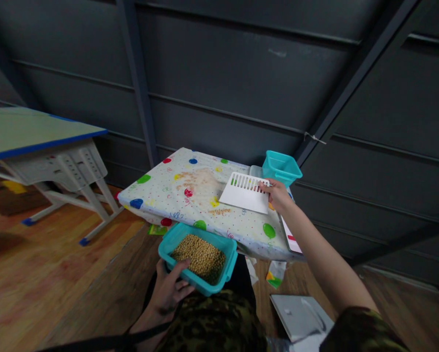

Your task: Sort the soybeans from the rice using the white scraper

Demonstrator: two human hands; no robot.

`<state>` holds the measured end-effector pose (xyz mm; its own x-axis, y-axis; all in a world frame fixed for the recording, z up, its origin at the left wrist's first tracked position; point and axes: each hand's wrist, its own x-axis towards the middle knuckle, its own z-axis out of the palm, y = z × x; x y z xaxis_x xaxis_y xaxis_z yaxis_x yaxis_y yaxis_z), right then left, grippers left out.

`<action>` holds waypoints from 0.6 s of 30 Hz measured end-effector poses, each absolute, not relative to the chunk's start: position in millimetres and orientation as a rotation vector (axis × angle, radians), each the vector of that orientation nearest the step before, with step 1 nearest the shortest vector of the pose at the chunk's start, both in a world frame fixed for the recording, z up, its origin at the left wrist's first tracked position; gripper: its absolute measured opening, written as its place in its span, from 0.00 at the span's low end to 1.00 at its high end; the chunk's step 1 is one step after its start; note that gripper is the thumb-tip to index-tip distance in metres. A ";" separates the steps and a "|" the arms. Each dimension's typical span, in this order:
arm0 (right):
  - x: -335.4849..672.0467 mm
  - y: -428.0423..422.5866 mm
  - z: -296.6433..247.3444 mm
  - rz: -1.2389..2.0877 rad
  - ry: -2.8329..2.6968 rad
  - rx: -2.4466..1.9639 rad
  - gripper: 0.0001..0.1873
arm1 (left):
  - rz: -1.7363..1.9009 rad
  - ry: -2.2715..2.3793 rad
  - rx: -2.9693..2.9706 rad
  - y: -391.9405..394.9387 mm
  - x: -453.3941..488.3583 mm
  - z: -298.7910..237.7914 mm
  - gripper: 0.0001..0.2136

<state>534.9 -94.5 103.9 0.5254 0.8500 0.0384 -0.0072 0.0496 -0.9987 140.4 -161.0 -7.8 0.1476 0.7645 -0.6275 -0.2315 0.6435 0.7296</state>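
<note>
My left hand (171, 286) grips the near rim of a teal plastic bin (224, 288) at the table's front edge, thumb inside and fingers beneath. Round, tan soybeans (200, 254) fill much of the bin. Above the tabletop, my right hand (276, 194) is closed on the slotted edge of a flat white scraper (244, 199), its plain broad side pointing left and toward me. A small strip of loose beans (220, 211) lies on the tablecloth (153, 200) left of the scraper. Farther back is a wider tan, speckled patch (195, 181), too blurred to tell apart.
A second teal bin (281, 166) stands at the table's back right corner, by a clear container (256, 171). Left is a blue-edged desk (39, 132); a dark panelled wall (219, 63) rises behind. A grey case (302, 315) and a packet (276, 273) lie on the floor.
</note>
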 end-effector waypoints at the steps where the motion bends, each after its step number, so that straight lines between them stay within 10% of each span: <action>1: 538.7 -99.3 102.6 0.762 -0.787 -1.390 0.27 | 0.764 1.217 0.533 -161.1 140.9 -8.3 0.32; 18: 542.2 -121.2 90.3 0.852 -0.710 -1.398 0.22 | 0.731 1.242 0.551 -161.1 153.3 -14.8 0.29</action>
<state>542.2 -121.2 90.3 0.5317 0.8445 -0.0645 -0.0889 -0.0200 -0.9958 153.3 -161.1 -14.8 0.1520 0.7527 -0.6406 -0.1943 0.6582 0.7273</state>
